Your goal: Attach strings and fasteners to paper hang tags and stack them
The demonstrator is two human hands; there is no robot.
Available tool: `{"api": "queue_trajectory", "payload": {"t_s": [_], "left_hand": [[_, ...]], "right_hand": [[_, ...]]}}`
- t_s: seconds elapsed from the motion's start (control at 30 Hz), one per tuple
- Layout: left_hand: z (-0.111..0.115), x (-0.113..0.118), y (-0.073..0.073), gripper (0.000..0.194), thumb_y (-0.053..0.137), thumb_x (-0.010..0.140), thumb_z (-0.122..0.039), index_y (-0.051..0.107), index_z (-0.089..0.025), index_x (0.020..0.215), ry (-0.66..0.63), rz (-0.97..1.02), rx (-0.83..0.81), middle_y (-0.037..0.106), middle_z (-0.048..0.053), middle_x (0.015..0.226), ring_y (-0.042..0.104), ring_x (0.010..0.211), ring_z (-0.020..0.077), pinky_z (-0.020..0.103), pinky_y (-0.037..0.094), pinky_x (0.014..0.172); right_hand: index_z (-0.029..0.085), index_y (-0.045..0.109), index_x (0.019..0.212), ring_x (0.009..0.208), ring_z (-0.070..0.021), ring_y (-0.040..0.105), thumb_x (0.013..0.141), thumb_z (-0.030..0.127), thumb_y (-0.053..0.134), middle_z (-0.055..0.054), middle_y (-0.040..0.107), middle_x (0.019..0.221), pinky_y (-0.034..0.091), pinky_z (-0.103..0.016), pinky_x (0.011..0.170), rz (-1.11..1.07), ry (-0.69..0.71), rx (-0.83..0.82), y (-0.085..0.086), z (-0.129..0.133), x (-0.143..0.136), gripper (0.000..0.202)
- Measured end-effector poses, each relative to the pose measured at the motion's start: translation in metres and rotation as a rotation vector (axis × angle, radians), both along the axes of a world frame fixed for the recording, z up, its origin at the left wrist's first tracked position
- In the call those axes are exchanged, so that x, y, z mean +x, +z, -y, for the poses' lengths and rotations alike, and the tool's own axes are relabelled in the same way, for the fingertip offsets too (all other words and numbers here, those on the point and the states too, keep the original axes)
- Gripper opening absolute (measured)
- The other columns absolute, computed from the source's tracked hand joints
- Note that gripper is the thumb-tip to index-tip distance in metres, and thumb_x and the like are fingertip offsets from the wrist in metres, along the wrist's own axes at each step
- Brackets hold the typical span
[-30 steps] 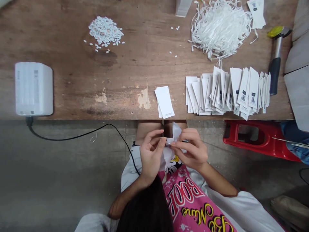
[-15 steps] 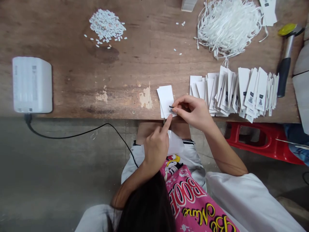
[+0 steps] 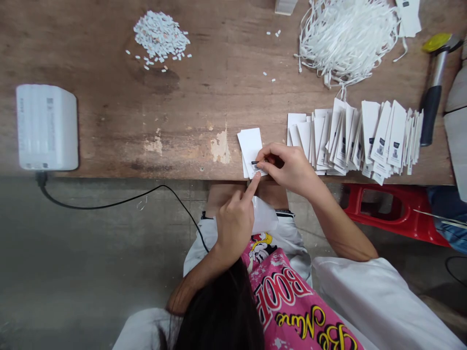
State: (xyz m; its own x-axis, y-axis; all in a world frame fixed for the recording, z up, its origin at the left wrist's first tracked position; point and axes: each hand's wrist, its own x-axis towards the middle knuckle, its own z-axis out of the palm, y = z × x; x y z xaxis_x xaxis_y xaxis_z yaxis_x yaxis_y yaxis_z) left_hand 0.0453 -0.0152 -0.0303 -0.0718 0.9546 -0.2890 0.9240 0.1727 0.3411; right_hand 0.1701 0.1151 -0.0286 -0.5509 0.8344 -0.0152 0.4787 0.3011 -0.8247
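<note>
A couple of white cards (image 3: pixel 251 145) lie overlapped at the table's front edge, the top one with a small black label (image 3: pixel 255 165) near its lower end. My right hand (image 3: pixel 286 164) rests over the card's right side, thumb and forefinger closed at the label; what is between the fingertips is too small to make out. My left hand (image 3: pixel 237 216) is below the edge, its forefinger stretched out and its tip touching the card's bottom edge, the other fingers curled. Right of the cards stands a long row of white tags (image 3: pixel 321 136), several with black prints.
A white box-shaped device (image 3: pixel 47 127) with a black cable (image 3: pixel 109 206) stands at the left. Small white pieces (image 3: pixel 160 36) are heaped at the back, white strings (image 3: pixel 346 41) at the back right. A hammer (image 3: pixel 434 92) lies far right, above a red stool (image 3: pixel 397 218).
My right hand has shifted slightly left, and the black label now lies flatter and straighter across the card. My left forefinger has stayed at the card's bottom edge.
</note>
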Motion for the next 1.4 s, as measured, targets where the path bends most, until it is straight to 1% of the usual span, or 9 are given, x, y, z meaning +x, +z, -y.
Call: {"api": "queue_trajectory", "payload": {"t_s": [0.43, 0.57, 0.77, 0.83, 0.93, 1.1, 1.27, 1.33, 1.4], "left_hand": [[-0.004, 0.001, 0.004, 0.06, 0.043, 0.095, -0.017, 0.026, -0.037, 0.149, 0.014, -0.054, -0.04, 0.067, -0.001, 0.082, 0.062, 0.065, 0.0137, 0.024, 0.04, 0.058], [-0.004, -0.001, 0.006, 0.06, 0.044, 0.094, -0.017, 0.029, -0.036, 0.149, 0.012, -0.056, -0.016, 0.068, 0.0, 0.085, 0.063, 0.067, 0.0134, 0.023, 0.041, 0.06], [-0.004, -0.003, 0.006, 0.063, 0.046, 0.093, -0.014, 0.028, -0.038, 0.149, 0.023, -0.016, -0.014, 0.068, 0.0, 0.082, 0.061, 0.063, 0.0139, 0.023, 0.042, 0.058], [-0.005, -0.003, 0.005, 0.063, 0.046, 0.092, -0.014, 0.029, -0.037, 0.148, 0.031, 0.007, -0.004, 0.068, 0.0, 0.083, 0.061, 0.063, 0.0138, 0.023, 0.042, 0.058], [-0.004, -0.004, 0.004, 0.059, 0.046, 0.093, -0.014, 0.034, -0.033, 0.147, 0.048, 0.089, 0.031, 0.07, 0.001, 0.087, 0.064, 0.068, 0.0137, 0.022, 0.044, 0.061], [0.007, -0.014, 0.005, 0.054, 0.048, 0.093, -0.021, 0.038, -0.029, 0.145, 0.177, 0.269, 0.127, 0.072, 0.0, 0.087, 0.063, 0.068, 0.012, 0.022, 0.047, 0.067], [0.021, -0.023, 0.011, 0.057, 0.051, 0.091, -0.024, 0.035, -0.027, 0.145, 0.331, 0.439, 0.108, 0.065, -0.005, 0.07, 0.057, 0.058, 0.0096, 0.022, 0.05, 0.066], [0.022, -0.024, 0.013, 0.057, 0.051, 0.091, -0.025, 0.036, -0.026, 0.145, 0.364, 0.486, 0.091, 0.065, -0.004, 0.07, 0.056, 0.059, 0.01, 0.023, 0.05, 0.067], [0.022, -0.023, 0.014, 0.056, 0.051, 0.091, -0.027, 0.037, -0.027, 0.144, 0.385, 0.528, 0.07, 0.066, -0.004, 0.072, 0.058, 0.061, 0.0104, 0.024, 0.051, 0.07]], "right_hand": [[0.017, 0.061, 0.079, 0.063, -0.0111, 0.05, 0.078, 0.008, 0.061, 0.001, 0.057, 0.07, 0.039, -0.025, 0.062, 0.041, -0.022, 0.097, -0.001, 0.006, -0.002, 0.009], [0.017, 0.061, 0.082, 0.072, -0.0151, 0.054, 0.082, 0.011, 0.06, -0.002, 0.06, 0.075, 0.043, -0.029, 0.068, 0.101, 0.002, 0.224, -0.003, 0.009, -0.002, 0.006], [0.019, 0.06, 0.115, 0.093, -0.0228, 0.059, 0.092, 0.013, 0.044, -0.011, 0.062, 0.104, 0.049, -0.037, 0.08, 0.216, -0.075, 0.417, 0.007, 0.015, 0.006, 0.029], [0.02, 0.058, 0.122, 0.099, -0.0247, 0.058, 0.092, 0.014, 0.045, -0.013, 0.061, 0.111, 0.048, -0.04, 0.084, 0.22, -0.031, 0.467, 0.009, 0.019, 0.01, 0.033], [0.019, 0.056, 0.126, 0.111, -0.0278, 0.054, 0.091, 0.018, 0.051, -0.012, 0.062, 0.121, 0.045, -0.043, 0.087, 0.274, 0.163, 0.552, 0.004, 0.027, 0.014, 0.035], [0.017, 0.058, 0.119, 0.114, -0.0269, 0.053, 0.092, 0.02, 0.053, -0.012, 0.062, 0.126, 0.041, -0.04, 0.083, 0.38, 0.208, 0.725, -0.008, 0.037, 0.018, 0.028], [0.024, 0.059, 0.116, 0.103, -0.022, 0.057, 0.093, 0.022, 0.052, -0.005, 0.067, 0.115, 0.04, -0.037, 0.079, 0.336, 0.211, 0.841, -0.003, 0.032, 0.023, 0.024], [0.029, 0.059, 0.119, 0.101, -0.0218, 0.059, 0.093, 0.021, 0.053, -0.003, 0.068, 0.113, 0.04, -0.039, 0.081, 0.277, 0.152, 0.832, 0.002, 0.031, 0.028, 0.028], [0.032, 0.06, 0.12, 0.103, -0.0243, 0.059, 0.092, 0.024, 0.053, -0.003, 0.068, 0.113, 0.04, -0.043, 0.084, 0.198, 0.015, 0.748, 0.008, 0.03, 0.041, 0.03]]}}
